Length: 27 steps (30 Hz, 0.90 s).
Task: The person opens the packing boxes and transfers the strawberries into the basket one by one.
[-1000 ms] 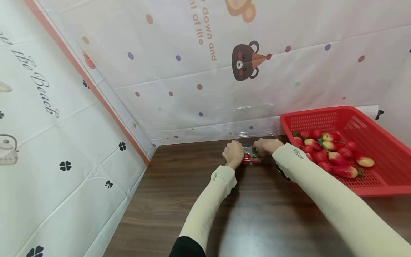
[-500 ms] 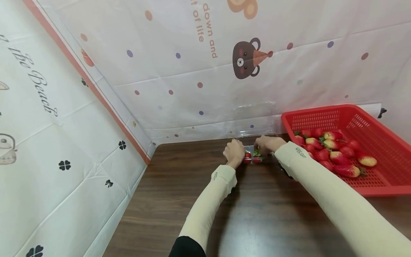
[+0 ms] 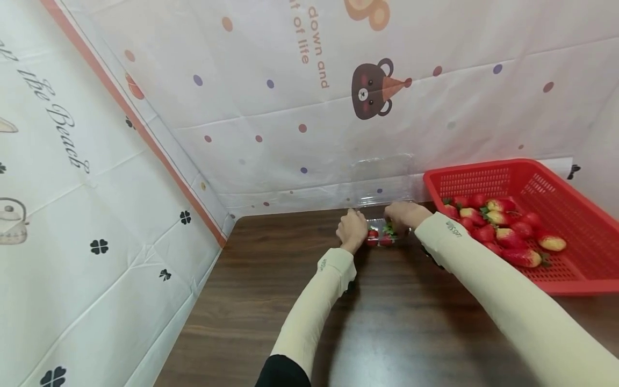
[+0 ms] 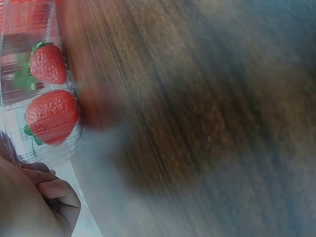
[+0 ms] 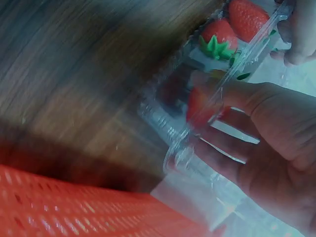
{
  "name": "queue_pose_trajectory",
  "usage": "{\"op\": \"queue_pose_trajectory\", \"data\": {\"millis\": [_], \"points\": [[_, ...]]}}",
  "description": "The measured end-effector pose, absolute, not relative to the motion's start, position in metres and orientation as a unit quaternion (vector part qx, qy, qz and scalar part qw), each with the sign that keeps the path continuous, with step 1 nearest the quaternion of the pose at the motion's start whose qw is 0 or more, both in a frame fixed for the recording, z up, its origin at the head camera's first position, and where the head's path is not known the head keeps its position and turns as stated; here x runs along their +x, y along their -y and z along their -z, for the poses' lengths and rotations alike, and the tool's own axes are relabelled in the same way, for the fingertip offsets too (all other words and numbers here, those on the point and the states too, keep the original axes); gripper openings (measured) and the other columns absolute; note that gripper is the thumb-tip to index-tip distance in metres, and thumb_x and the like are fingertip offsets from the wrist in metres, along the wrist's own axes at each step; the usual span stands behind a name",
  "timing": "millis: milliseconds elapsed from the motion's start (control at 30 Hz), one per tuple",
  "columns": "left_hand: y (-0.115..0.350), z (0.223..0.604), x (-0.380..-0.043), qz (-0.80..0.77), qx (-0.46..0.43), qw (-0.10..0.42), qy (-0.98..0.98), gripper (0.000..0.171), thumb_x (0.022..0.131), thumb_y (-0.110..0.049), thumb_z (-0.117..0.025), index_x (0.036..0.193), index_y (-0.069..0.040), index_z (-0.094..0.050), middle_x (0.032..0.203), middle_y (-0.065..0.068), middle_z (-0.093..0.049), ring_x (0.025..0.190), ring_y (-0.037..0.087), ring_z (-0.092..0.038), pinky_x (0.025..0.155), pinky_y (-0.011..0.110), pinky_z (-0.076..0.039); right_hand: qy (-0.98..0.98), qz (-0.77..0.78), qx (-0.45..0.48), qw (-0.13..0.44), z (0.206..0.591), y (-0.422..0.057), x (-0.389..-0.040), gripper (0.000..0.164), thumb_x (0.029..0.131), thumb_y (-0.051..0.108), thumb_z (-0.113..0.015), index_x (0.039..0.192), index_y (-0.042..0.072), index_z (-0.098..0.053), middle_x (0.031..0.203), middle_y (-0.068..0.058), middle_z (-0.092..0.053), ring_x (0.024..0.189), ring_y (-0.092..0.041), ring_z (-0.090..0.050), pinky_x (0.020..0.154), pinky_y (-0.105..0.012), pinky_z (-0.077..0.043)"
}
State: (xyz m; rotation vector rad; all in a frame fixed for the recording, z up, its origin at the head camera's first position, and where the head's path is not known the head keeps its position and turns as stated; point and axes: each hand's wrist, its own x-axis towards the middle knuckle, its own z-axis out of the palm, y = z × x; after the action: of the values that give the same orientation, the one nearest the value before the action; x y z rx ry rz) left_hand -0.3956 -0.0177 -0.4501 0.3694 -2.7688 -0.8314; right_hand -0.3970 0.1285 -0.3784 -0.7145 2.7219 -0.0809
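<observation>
A clear plastic clamshell box sits at the table's back edge, its transparent lid raised against the wall sheet. My left hand grips the left end of the box, fingers curled at its edge. Inside lie two red strawberries with green leaves, one strawberry nearer that hand and another strawberry beyond it. My right hand reaches into the box's right end. There its thumb and fingers pinch a third strawberry, partly hidden by the thumb and the plastic wall.
A red perforated basket stands to the right, with several strawberries piled toward its left side. The dark wooden table ends at the printed sheet behind and on the left.
My right hand has shifted slightly right inside the box, showing more of the strawberry leaves. The left hand keeps its hold on the box, almost unmoved.
</observation>
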Motion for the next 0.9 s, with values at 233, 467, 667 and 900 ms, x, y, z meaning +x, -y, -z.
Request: {"op": "queue_pose_trajectory", "data": {"millis": [233,467,667,900], "points": [[0.015,0.449,-0.392,0.280,0.127,0.114,0.945,0.035,0.105,-0.034,-0.048,0.102,-0.006,-0.069,0.104,0.018,-0.077,0.095,0.035,-0.074,0.081,0.050,-0.057,-0.964,0.026,-0.263,0.040,0.349,-0.140,-0.392,0.027,0.082,0.010,-0.069,0.109,0.008,-0.074,0.089,-0.010,-0.071,0.075,-0.024,-0.060,0.066,-0.042,-0.054],[0.016,0.443,-0.388,0.319,0.140,0.091,0.933,0.039,0.105,-0.035,-0.047,0.101,-0.006,-0.072,0.110,0.017,-0.076,0.101,0.036,-0.073,0.087,0.052,-0.055,-0.968,0.025,-0.242,-0.060,0.311,-0.168,-0.388,0.039,0.084,0.022,-0.080,0.119,0.006,-0.069,0.103,-0.016,-0.063,0.089,-0.031,-0.061,0.074,-0.051,-0.055],[0.021,0.437,-0.391,0.350,0.149,0.077,0.921,0.039,0.103,-0.034,-0.048,0.092,-0.005,-0.073,0.110,0.018,-0.076,0.102,0.038,-0.072,0.089,0.053,-0.054,-0.972,-0.011,-0.214,-0.101,0.279,-0.200,-0.382,0.045,0.086,0.017,-0.079,0.126,0.005,-0.065,0.114,-0.024,-0.058,0.103,-0.041,-0.058,0.080,-0.059,-0.057],[0.023,0.442,-0.399,0.345,0.136,0.131,0.920,0.038,0.099,-0.027,-0.058,0.064,-0.010,-0.059,0.097,0.017,-0.078,0.091,0.039,-0.073,0.081,0.054,-0.056,-0.967,-0.009,-0.202,-0.158,0.282,-0.236,-0.371,0.045,0.090,0.010,-0.073,0.132,0.000,-0.060,0.124,-0.030,-0.054,0.115,-0.050,-0.050,0.089,-0.064,-0.053]]}}
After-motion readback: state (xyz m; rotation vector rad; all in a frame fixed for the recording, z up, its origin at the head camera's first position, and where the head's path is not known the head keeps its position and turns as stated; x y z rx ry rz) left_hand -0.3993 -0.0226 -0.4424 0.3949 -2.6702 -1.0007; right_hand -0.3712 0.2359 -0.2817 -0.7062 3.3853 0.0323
